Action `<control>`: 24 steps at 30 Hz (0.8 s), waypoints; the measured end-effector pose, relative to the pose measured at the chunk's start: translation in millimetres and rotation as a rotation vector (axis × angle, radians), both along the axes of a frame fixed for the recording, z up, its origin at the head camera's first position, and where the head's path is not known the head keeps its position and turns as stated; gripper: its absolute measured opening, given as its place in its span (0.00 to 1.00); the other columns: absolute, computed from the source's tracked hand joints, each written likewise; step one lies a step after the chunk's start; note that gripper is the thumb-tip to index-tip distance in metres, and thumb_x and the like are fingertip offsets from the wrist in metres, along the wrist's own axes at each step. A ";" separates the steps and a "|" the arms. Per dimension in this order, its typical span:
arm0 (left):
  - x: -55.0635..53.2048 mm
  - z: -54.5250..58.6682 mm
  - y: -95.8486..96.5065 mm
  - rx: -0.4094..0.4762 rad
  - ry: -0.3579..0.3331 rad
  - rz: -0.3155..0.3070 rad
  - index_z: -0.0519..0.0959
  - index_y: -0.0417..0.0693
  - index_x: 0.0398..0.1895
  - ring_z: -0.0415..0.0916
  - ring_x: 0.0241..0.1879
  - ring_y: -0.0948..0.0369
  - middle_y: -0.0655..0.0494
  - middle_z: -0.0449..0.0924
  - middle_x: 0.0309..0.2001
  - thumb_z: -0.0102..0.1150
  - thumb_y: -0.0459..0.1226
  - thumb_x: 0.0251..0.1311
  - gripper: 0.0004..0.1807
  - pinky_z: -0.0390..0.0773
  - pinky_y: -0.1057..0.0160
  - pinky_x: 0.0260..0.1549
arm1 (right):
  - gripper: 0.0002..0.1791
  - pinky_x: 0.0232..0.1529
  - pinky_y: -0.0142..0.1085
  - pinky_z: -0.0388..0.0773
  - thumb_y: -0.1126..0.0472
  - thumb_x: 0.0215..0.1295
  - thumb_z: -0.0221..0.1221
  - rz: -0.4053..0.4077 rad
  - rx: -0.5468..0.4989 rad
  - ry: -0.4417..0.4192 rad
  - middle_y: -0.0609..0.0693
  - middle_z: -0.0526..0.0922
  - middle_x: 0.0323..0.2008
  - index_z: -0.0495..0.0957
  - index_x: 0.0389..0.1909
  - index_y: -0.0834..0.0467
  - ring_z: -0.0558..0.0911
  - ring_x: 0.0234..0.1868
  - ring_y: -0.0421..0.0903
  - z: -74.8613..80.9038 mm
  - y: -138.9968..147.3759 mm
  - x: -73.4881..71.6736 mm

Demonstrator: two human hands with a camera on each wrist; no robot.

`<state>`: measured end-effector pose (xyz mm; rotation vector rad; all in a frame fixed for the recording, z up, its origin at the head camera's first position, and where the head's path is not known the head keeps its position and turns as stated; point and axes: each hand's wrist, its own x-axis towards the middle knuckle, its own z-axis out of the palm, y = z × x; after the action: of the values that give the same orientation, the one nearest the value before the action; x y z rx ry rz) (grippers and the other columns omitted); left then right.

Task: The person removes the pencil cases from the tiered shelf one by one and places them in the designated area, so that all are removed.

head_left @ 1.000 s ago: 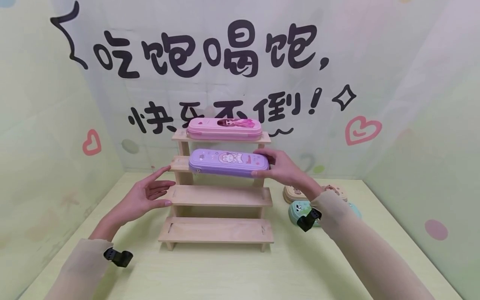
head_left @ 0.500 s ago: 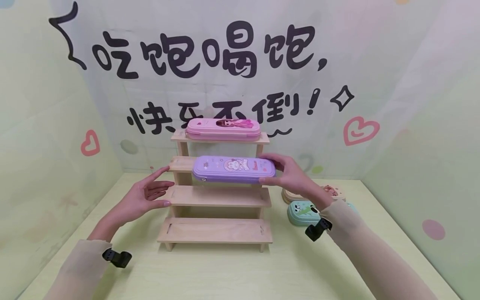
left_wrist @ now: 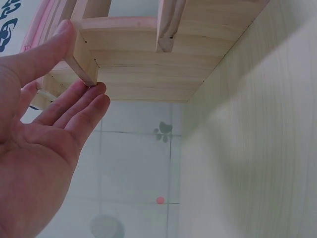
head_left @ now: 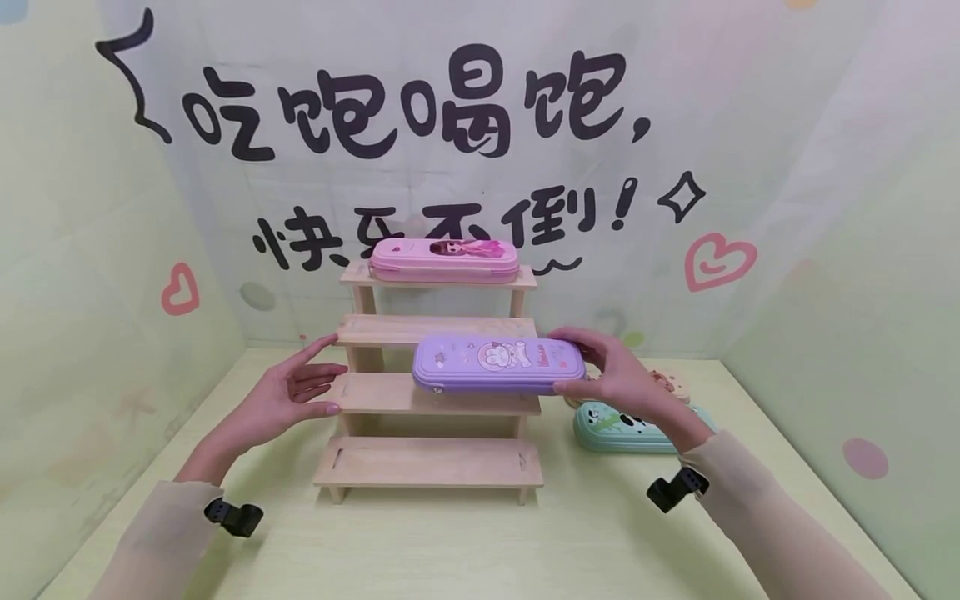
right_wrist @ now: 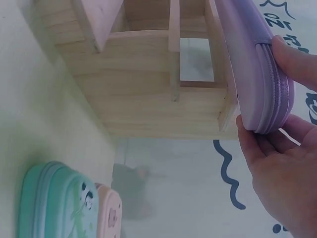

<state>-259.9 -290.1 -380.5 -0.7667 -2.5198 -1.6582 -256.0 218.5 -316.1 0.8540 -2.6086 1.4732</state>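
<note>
At the wooden rack (head_left: 427, 461), lettered wall (head_left: 450, 171) behind and pale counter (head_left: 420, 550) beneath, right fingers (right_wrist: 250, 144) grip a purple case (head_left: 480, 364) (left fingers (left_wrist: 89, 116) loosely spread).

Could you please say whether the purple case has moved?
Yes, in the head view the purple case has shifted right and lower against the wooden stand.

Counted: 4 pencil cases (1 pnk case (head_left: 444, 262), 1 purp case (head_left: 465, 362), 1 mint case (head_left: 611, 427), 1 beige case (head_left: 672, 386)); 1 4-tier wdn display stand (head_left: 427, 462); 2 hands (L hand (head_left: 273, 400), R hand (head_left: 626, 379)); 2 wrist cams (head_left: 234, 517) (head_left: 677, 490).
</note>
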 end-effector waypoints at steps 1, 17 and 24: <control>-0.1 0.1 0.0 -0.001 0.003 0.000 0.54 0.60 0.86 0.76 0.67 0.50 0.33 0.74 0.69 0.77 0.29 0.58 0.57 0.79 0.55 0.62 | 0.40 0.64 0.33 0.76 0.62 0.61 0.76 0.004 -0.002 0.003 0.57 0.77 0.67 0.72 0.73 0.61 0.77 0.64 0.56 -1.2 3.5 2.5; -0.8 -0.6 0.9 0.007 0.005 -0.003 0.54 0.62 0.86 0.76 0.67 0.53 0.33 0.74 0.69 0.77 0.30 0.59 0.57 0.78 0.59 0.63 | 0.36 0.60 0.23 0.76 0.69 0.62 0.73 0.031 -0.019 0.103 0.59 0.77 0.65 0.73 0.71 0.64 0.80 0.57 0.43 -27.4 68.0 43.4; -1.3 -1.4 0.4 0.012 0.004 -0.006 0.55 0.60 0.86 0.76 0.66 0.54 0.32 0.74 0.68 0.77 0.28 0.59 0.56 0.80 0.55 0.62 | 0.37 0.62 0.21 0.73 0.73 0.62 0.72 0.009 -0.032 0.088 0.61 0.68 0.72 0.72 0.72 0.62 0.74 0.66 0.34 -40.8 95.9 62.6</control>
<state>-261.2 -289.8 -381.9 -0.7767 -2.5053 -1.6705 -193.4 314.3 -356.9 0.9061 -2.5153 1.4405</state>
